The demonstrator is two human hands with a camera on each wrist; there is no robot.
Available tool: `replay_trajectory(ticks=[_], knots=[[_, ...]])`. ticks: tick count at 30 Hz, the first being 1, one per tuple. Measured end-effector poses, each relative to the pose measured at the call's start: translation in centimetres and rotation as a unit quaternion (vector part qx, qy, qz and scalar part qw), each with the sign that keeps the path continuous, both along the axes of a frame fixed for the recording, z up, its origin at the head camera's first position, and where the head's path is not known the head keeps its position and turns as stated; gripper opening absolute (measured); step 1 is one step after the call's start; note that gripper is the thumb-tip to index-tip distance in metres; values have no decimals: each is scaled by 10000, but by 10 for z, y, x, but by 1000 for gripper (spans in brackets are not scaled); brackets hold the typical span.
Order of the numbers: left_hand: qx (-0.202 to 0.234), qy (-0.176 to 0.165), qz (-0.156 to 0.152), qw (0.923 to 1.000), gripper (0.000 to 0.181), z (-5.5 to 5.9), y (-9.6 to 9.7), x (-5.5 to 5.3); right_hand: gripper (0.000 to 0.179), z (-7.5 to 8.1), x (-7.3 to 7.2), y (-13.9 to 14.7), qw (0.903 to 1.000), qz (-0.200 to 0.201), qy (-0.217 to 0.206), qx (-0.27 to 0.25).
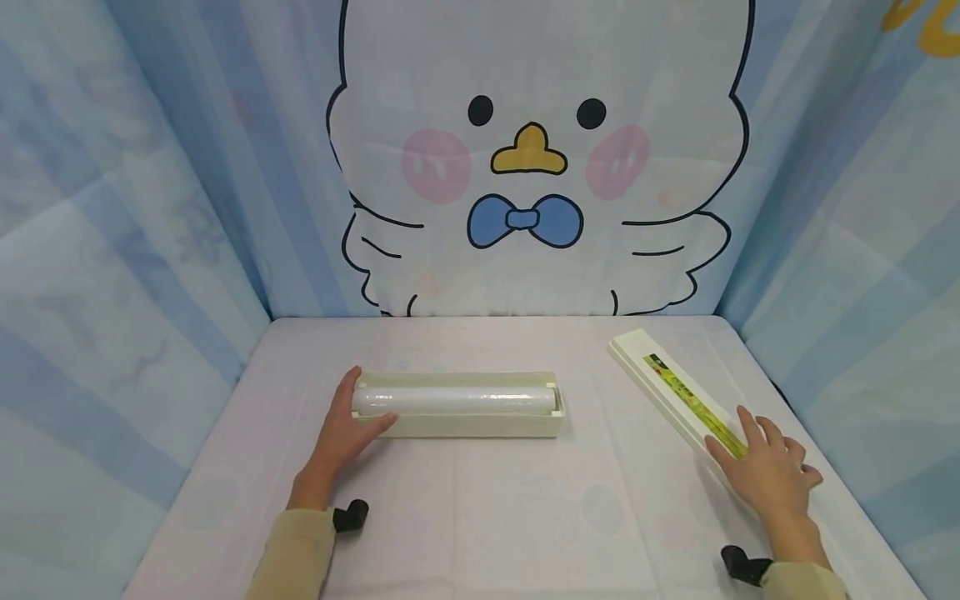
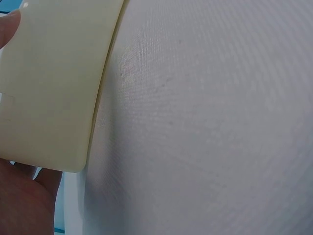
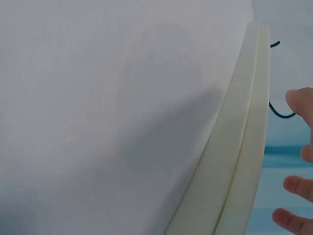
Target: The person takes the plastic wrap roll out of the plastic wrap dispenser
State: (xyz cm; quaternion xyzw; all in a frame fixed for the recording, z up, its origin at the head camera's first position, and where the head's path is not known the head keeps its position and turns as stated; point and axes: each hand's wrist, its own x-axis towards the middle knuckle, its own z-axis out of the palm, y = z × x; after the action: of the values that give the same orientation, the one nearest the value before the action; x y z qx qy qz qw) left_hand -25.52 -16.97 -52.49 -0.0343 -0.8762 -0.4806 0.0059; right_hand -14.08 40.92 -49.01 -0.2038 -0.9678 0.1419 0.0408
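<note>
A cream plastic cling film box point(image 1: 480, 427) lies lengthwise on the table, its top uncovered, with a white roll of cling film point(image 1: 457, 400) inside. My left hand point(image 1: 343, 429) spans the box's left end, gripping it with the thumb on the front wall and fingers toward the back. In the left wrist view the thumb point(image 2: 7, 29) rests against the smooth wall. Off to the right lies the long box lid point(image 1: 667, 385), slanted, with a green and yellow label point(image 1: 693, 402). Over its near end hovers my right hand point(image 1: 776, 475), fingers spread; the right wrist view has the fingertips apart from the lid.
A white cloth covers the table point(image 1: 517, 517). Blue and white curtains point(image 1: 112, 275) hang on both sides, and a backdrop with a cartoon bird point(image 1: 532, 275) rises behind the far edge. Black wrist mounts point(image 1: 351, 516) stick out beside the sleeves.
</note>
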Motion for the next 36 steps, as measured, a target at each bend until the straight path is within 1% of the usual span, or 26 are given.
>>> replay_trajectory(ticks=[5, 9, 13, 17, 26, 36], knots=[[-51, 38, 16, 10000, 103, -1, -1, -1, 81, 7, -6, -14, 9983, 94, 563, 114], [-66, 33, 3, 10000, 103, -1, 1, -1, 78, 14, -11, -21, 9961, 165, 841, 229], [-77, -37, 12, 10000, 103, 0, 1, 0, 78, 19, -16, -28, 9951, 214, 922, 275], [-59, -28, 2, 10000, 104, -1, 0, -1, 79, 22, -19, -36, 9943, 267, 995, 281], [-149, -16, 40, 9999, 104, 0, 1, -1, 76, 31, -25, -53, 9866, 654, 1476, 226], [-65, -49, 53, 10000, 104, 0, 1, -1, 77, 38, -33, -72, 9820, 879, 1667, 114]])
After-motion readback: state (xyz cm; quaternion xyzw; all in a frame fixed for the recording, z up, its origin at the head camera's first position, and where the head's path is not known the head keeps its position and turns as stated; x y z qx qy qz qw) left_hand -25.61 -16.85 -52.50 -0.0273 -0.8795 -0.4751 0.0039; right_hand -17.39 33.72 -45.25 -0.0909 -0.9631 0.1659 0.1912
